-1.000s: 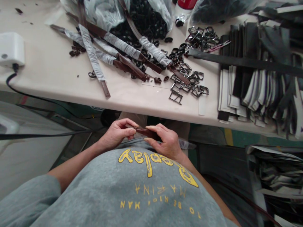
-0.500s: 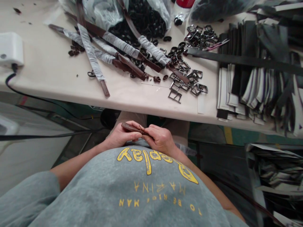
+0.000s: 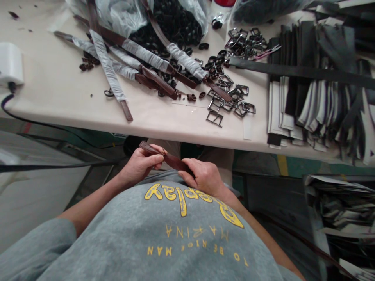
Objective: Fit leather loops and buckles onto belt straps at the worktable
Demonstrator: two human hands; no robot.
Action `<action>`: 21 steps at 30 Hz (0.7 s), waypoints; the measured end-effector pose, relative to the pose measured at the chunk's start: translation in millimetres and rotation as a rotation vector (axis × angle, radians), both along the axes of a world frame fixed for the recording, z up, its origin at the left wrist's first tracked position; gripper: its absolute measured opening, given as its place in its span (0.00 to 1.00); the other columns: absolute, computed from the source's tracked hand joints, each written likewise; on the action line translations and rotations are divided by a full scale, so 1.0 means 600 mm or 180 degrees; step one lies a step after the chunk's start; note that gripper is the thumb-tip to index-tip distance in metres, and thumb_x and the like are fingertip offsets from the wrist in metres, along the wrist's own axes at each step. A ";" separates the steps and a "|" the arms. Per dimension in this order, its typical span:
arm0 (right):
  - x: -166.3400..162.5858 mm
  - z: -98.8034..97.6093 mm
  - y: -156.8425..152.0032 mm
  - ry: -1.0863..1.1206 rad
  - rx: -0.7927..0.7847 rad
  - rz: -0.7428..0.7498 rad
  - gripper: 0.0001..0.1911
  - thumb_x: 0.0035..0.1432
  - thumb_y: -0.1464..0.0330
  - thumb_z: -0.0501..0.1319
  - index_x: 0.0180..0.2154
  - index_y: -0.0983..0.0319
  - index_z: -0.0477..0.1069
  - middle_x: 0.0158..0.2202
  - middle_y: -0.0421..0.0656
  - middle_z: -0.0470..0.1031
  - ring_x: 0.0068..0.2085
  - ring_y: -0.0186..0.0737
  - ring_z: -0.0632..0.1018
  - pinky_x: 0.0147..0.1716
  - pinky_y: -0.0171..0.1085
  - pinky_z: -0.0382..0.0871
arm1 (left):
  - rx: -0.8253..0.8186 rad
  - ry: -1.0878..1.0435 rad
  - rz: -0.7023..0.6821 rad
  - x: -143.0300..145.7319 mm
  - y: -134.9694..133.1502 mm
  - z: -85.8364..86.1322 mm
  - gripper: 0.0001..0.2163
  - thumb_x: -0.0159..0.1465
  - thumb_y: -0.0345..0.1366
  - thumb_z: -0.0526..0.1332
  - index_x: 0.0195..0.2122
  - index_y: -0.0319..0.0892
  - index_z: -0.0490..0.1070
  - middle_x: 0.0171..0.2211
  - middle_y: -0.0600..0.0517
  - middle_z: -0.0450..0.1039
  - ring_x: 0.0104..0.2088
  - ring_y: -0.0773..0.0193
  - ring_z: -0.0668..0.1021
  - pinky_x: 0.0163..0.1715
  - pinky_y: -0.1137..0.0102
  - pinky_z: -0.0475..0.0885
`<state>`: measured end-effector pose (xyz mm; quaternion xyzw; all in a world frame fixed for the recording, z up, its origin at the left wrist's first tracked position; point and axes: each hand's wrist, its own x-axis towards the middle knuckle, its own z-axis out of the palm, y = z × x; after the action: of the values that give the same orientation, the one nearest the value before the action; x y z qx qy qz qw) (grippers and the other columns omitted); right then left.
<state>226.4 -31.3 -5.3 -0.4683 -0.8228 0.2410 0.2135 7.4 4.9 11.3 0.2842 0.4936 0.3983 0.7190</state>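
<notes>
A brown leather strap (image 3: pixel 173 160) is stretched between my hands, just in front of my shirt and below the table edge. My left hand (image 3: pixel 142 160) pinches it near its folded end, thumb on top. Closed around the strap further along is my right hand (image 3: pixel 203 174), which hides the part beyond. On the table above lie brown belts (image 3: pixel 108 70) partly wrapped in pale film. Metal buckles (image 3: pixel 215 118) and small dark belt loops (image 3: pixel 215 62) are heaped to their right.
A clear plastic bag of black loops (image 3: pixel 175 23) sits at the back. Stacked black and white strips (image 3: pixel 301 89) cover the table's right side, with one black strap (image 3: pixel 293 72) across them. At far left stands a white box (image 3: pixel 11 64) with a cable.
My hands have moved apart along the strap, the left one shifting left. More of the brown strap now shows between them, and its folded end points further up and left.
</notes>
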 end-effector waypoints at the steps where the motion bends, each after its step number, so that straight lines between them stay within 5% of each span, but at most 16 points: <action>1: -0.001 0.000 0.000 -0.0014 -0.0070 0.0028 0.16 0.69 0.60 0.55 0.44 0.63 0.76 0.38 0.49 0.83 0.36 0.41 0.82 0.33 0.35 0.71 | -0.0028 -0.0005 0.0021 0.000 -0.002 -0.002 0.11 0.44 0.32 0.75 0.28 0.39 0.77 0.19 0.56 0.72 0.17 0.73 0.69 0.18 0.77 0.63; 7: -0.003 0.001 -0.004 0.0412 -0.0336 -0.0008 0.13 0.66 0.60 0.60 0.43 0.62 0.76 0.36 0.46 0.83 0.35 0.40 0.82 0.33 0.33 0.71 | -0.0107 -0.0104 0.0060 -0.011 -0.012 -0.014 0.12 0.45 0.34 0.77 0.29 0.39 0.78 0.22 0.57 0.73 0.18 0.75 0.70 0.18 0.80 0.65; 13: -0.007 0.002 -0.004 0.0512 -0.0279 -0.0247 0.16 0.66 0.58 0.59 0.45 0.62 0.76 0.37 0.46 0.83 0.35 0.39 0.81 0.33 0.34 0.72 | -0.0116 -0.0314 -0.0274 -0.011 -0.013 -0.022 0.15 0.53 0.39 0.75 0.38 0.40 0.76 0.32 0.53 0.78 0.29 0.68 0.80 0.28 0.76 0.77; 18: -0.007 0.004 0.002 0.0353 -0.0333 -0.0271 0.19 0.68 0.56 0.55 0.45 0.63 0.75 0.38 0.48 0.82 0.35 0.41 0.81 0.32 0.35 0.69 | -0.0782 -0.0714 -0.0010 0.009 -0.016 -0.027 0.19 0.50 0.41 0.77 0.39 0.41 0.74 0.28 0.54 0.78 0.25 0.69 0.80 0.25 0.79 0.77; 21: -0.009 0.007 0.004 0.0695 -0.0781 -0.0213 0.19 0.68 0.55 0.54 0.42 0.62 0.74 0.33 0.44 0.79 0.30 0.38 0.77 0.29 0.34 0.65 | -0.1014 -0.0842 0.0114 0.014 -0.018 -0.027 0.17 0.52 0.38 0.76 0.39 0.41 0.73 0.29 0.54 0.79 0.26 0.70 0.81 0.25 0.81 0.76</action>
<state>220.9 -28.8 -1.3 -0.4889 -0.7431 0.3820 0.2508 15.9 -6.1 -5.2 0.1034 0.4565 0.3617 0.8063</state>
